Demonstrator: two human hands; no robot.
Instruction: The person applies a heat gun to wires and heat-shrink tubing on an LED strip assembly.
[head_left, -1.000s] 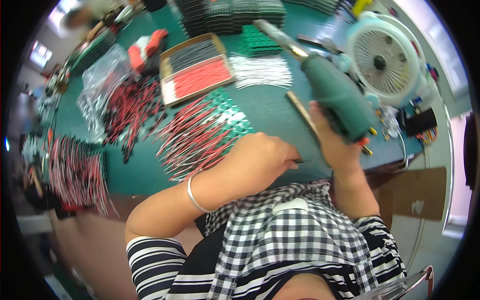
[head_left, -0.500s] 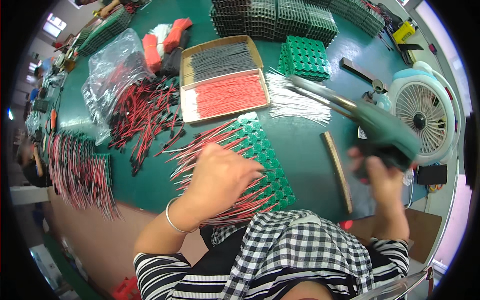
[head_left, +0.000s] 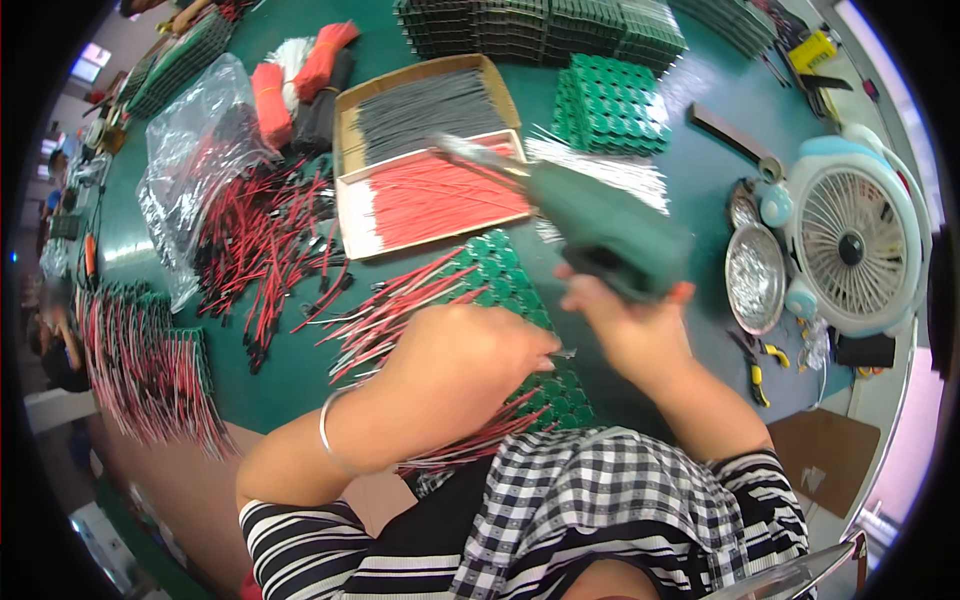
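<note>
My right hand grips a green pistol-shaped soldering gun, blurred by motion. Its metal barrel points left over the box of red wires. Over a panel of round green circuit boards, my left hand is closed in a pinch, with the thin tip of a wire sticking out past the fingertips. Rows of red and white wires fan out leftward from the panel. My left hand and wrist hide its middle.
Behind are a carton of dark wires, white wires and stacked green boards. On the right stand a fan, a metal dish and pliers. Leftward lie red-black leads and a plastic bag.
My right hand has swung the soldering gun leftward, from beside the fan to near the circuit board panel. My left hand has shifted slightly right over the panel, still pinching.
</note>
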